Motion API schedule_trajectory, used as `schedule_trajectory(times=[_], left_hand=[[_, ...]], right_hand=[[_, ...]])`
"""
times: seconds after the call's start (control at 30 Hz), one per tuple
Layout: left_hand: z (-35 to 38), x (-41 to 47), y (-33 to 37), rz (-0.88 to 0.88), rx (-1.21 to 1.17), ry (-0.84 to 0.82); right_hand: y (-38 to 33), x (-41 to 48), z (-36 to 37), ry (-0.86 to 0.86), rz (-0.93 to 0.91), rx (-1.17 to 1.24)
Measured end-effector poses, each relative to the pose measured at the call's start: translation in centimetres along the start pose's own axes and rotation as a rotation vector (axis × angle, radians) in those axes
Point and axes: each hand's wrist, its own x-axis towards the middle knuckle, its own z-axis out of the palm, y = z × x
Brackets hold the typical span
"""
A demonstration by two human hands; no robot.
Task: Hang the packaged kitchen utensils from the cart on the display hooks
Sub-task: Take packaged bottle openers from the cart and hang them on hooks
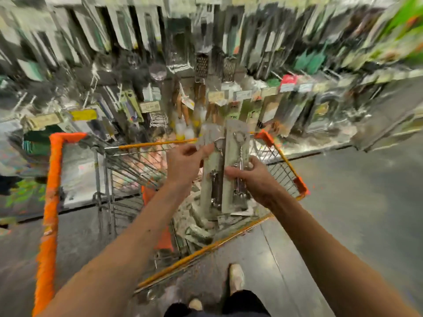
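Head view, the only one, heavily smeared by motion. Centre frame: both hands raised over the wire cart (146,170), which has orange corner guards and fills the lower left to centre. The left hand (183,164) is closed in a pinch on the upper part of a carded utensil pack (211,177). The right hand (249,177) is closed around a second carded pack (238,165) just beside the first, thumb across its front; metal tools show on both cards, kind unclear, possibly corkscrews or openers. The two packs stand upright and overlap along one edge, touching. More packs (201,227) lie heaped in the cart basket below the hands, so the task looks far from finished. Upper half of frame: display wall (206,65) crowded with hanging goods, graters near top centre, price labels along a rail; individual hooks cannot be made out in the blur. Step in hand, by judgement: separating or squaring the two cards before taking them to a hook. Risks: the overlapped cards may snag on each other's tools and one slip back into the cart; a pinch near the top may cover the hang hole, or bend the card; on a crowded wall, neighbouring packs could be knocked off.
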Motion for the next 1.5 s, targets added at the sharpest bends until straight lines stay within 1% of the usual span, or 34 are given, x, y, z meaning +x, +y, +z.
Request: schedule_trajectory(times=[0.13,0.2,0.27,0.37,0.5,0.63,0.73,0.9,0.97,1.03,1.1,1.27,1.37,1.5], left_hand=[[5.0,-0.5,4.4,0.052,-0.046,-0.142],[7.8,-1.0,6.5,0.08,-0.077,-0.218],[10.7,-1.6,8.3,0.135,-0.05,-0.282],[15.7,-2.2,10.0,0.175,-0.049,-0.352],[23.5,-2.4,10.3,0.138,-0.083,-0.444],[32.2,-3.4,11.0,0.152,-0.116,-0.562],[38.6,-4.1,12.3,0.216,-0.152,-0.581],[48.1,-5.4,15.3,0.389,-0.098,-0.599],[51.3,-5.7,16.6,0.38,-0.102,-0.615],[54.1,-5.8,17.7,0.318,-0.116,-0.648],[56.9,-5.2,18.8,0.296,-0.105,-0.678],[64.5,-2.2,20.2,0.36,-0.097,-0.722],[69.7,0.3,20.0,0.429,-0.072,-0.707],[77.0,4.7,20.1,0.511,-0.023,-0.685]], right_hand=[[-4.6,-3.1,-4.2,0.078,-0.163,0.04],[-6.6,-4.5,-6.8,0.099,-0.215,0.066],[-8.3,-5.7,-9.9,0.114,-0.254,0.095],[-10.0,-7.1,-14.8,0.138,-0.28,0.122],[-10.9,-8.0,-22.3,0.185,-0.297,0.139],[-12.7,-8.5,-30.1,0.223,-0.333,0.159],[-14.7,-8.8,-35.9,0.232,-0.384,0.113],[-18.2,-8.8,-44.8,0.245,-0.448,0.07],[-19.8,-8.7,-47.8,0.24,-0.476,0.068],[-21.1,-8.6,-50.5,0.245,-0.505,0.088],[-22.3,-8.0,-53.1,0.257,-0.536,0.093],[-24.5,-5.0,-60.0,0.303,-0.588,0.064],[-26.0,-2.5,-64.4,0.33,-0.596,0.034],[-28.7,1.3,-70.6,0.349,-0.563,0.01]])
